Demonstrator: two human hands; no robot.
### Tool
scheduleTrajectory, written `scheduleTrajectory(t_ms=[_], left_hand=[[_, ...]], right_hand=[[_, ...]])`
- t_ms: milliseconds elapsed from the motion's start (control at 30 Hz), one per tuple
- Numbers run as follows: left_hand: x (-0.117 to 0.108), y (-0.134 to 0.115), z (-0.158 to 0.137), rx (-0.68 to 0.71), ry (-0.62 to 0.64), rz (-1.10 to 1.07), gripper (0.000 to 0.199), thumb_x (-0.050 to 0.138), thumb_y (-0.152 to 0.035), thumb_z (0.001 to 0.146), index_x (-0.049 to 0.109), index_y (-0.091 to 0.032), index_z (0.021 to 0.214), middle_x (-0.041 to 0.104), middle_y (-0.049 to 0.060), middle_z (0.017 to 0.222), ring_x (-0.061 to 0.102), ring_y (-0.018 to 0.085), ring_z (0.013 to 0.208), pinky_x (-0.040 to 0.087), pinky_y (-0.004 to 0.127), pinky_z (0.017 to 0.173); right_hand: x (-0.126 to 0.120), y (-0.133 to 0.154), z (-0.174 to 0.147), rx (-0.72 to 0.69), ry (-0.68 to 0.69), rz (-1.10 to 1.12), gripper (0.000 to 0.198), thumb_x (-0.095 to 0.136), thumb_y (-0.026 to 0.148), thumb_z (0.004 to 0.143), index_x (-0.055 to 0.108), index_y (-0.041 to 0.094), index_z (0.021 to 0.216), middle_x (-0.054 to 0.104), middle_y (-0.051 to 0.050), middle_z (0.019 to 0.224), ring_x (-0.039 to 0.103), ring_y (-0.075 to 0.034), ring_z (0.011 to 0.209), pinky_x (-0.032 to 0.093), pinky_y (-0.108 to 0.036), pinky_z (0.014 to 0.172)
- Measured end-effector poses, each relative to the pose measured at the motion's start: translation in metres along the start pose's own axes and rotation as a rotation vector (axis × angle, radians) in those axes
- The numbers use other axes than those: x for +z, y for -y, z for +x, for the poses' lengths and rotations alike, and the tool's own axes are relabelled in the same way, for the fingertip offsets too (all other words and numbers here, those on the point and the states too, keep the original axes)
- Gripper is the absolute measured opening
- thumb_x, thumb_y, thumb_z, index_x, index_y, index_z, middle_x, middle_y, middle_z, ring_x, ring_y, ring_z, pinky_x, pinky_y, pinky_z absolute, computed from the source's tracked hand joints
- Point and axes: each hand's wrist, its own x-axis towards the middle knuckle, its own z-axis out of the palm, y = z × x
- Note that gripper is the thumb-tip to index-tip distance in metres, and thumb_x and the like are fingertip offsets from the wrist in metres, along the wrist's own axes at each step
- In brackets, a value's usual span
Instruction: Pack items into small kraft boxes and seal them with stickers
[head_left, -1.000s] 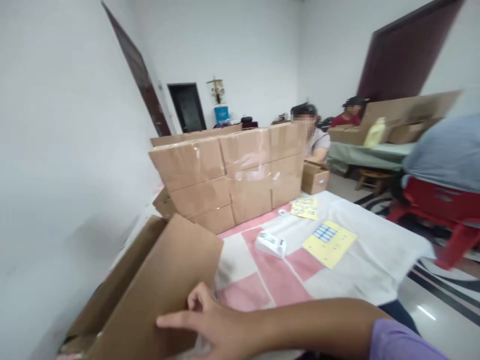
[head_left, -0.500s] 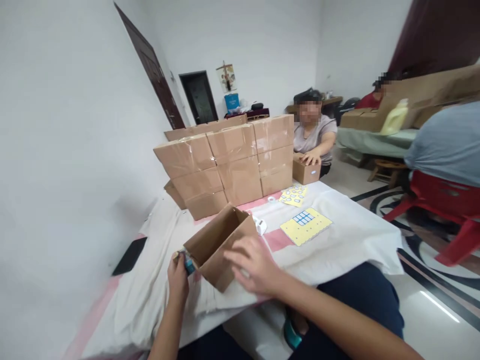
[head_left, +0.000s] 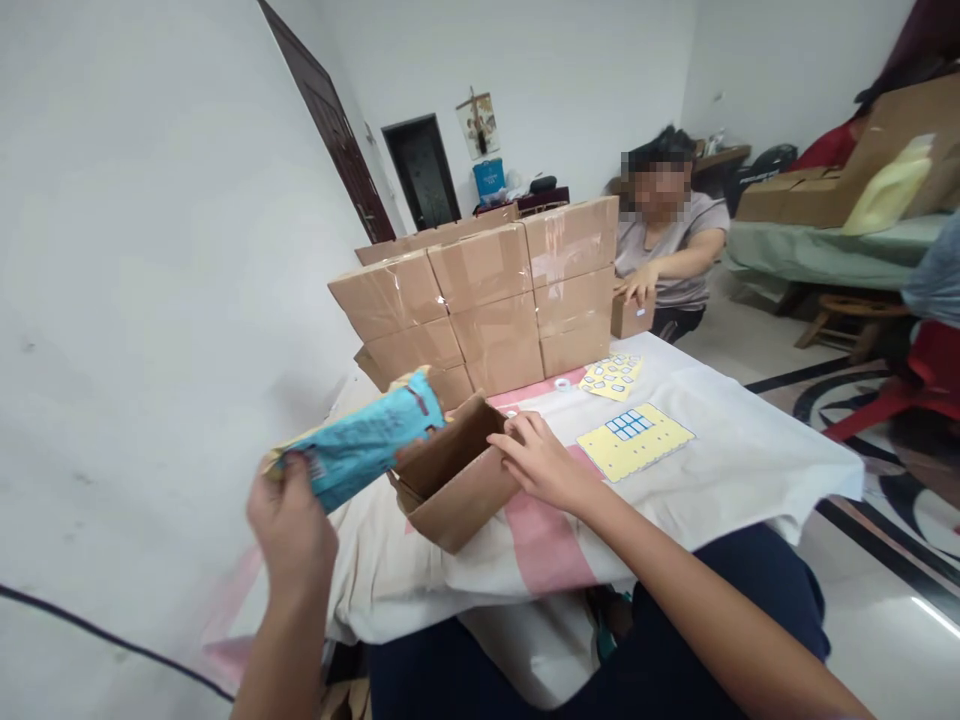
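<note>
My left hand [head_left: 292, 530] is raised and grips the near end of a long turquoise packet [head_left: 360, 450], which points toward an open brown cardboard box [head_left: 454, 490] on the cloth-covered table [head_left: 720, 470]. My right hand [head_left: 540, 462] rests on the box's right flap, fingers around its edge. The box is tilted with its opening facing up and toward me.
A wall of taped cardboard boxes [head_left: 487, 300] stands at the table's far side. Two yellow sticker sheets [head_left: 634, 438] lie to the right. A seated person [head_left: 667, 250] beyond holds a small box [head_left: 631, 315]. White wall to the left, red chair [head_left: 911, 385] right.
My left hand lifted from beside the box, drawing the turquoise packet up into view. My right hand slid from the box's front to its right flap. The view turned slightly left.
</note>
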Motion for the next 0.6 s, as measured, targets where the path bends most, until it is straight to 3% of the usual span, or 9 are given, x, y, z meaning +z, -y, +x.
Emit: scheduleTrajectory(t_ms=[100, 233, 400, 600], left_hand=[[0.036, 0.006, -0.013, -0.061, 0.103, -0.042, 0.035, 0.057, -0.055, 0.085, 0.054, -0.020, 0.086, 0.053, -0.004, 0.081, 0.049, 0.012, 0.074, 0.044, 0.024, 0.072], [0.066, 0.019, -0.025, -0.104, 0.376, 0.030, 0.034, 0.056, -0.054, 0.085, 0.056, -0.021, 0.081, 0.056, -0.003, 0.076, 0.053, 0.014, 0.071, 0.045, 0.025, 0.068], [0.075, 0.017, -0.019, -0.091, 0.851, 0.133, 0.024, 0.075, -0.043, 0.066, 0.067, -0.022, 0.074, 0.069, 0.001, 0.079, 0.064, 0.023, 0.083, 0.051, 0.031, 0.082], [0.083, 0.043, -0.002, 0.122, 1.236, 0.366, 0.030, 0.060, -0.050, 0.075, 0.073, -0.028, 0.090, 0.075, 0.003, 0.101, 0.068, 0.027, 0.095, 0.052, 0.034, 0.088]], right_hand=[[0.000, 0.000, -0.003, -0.002, -0.037, 0.011, 0.043, 0.052, 0.007, 0.090, 0.056, 0.019, 0.130, 0.051, -0.014, 0.115, 0.041, -0.029, 0.114, 0.046, -0.049, 0.097], [0.003, -0.002, -0.007, -0.025, -0.051, 0.019, 0.041, 0.050, 0.005, 0.090, 0.056, 0.018, 0.128, 0.049, -0.013, 0.114, 0.040, -0.028, 0.114, 0.045, -0.047, 0.098], [0.004, -0.001, -0.013, -0.012, -0.080, 0.005, 0.032, 0.054, 0.009, 0.091, 0.059, 0.019, 0.121, 0.050, -0.011, 0.112, 0.038, -0.028, 0.114, 0.044, -0.047, 0.101], [0.007, -0.002, -0.019, -0.007, -0.090, -0.027, 0.028, 0.055, 0.017, 0.092, 0.060, 0.019, 0.119, 0.051, -0.010, 0.112, 0.040, -0.026, 0.111, 0.043, -0.041, 0.100]])
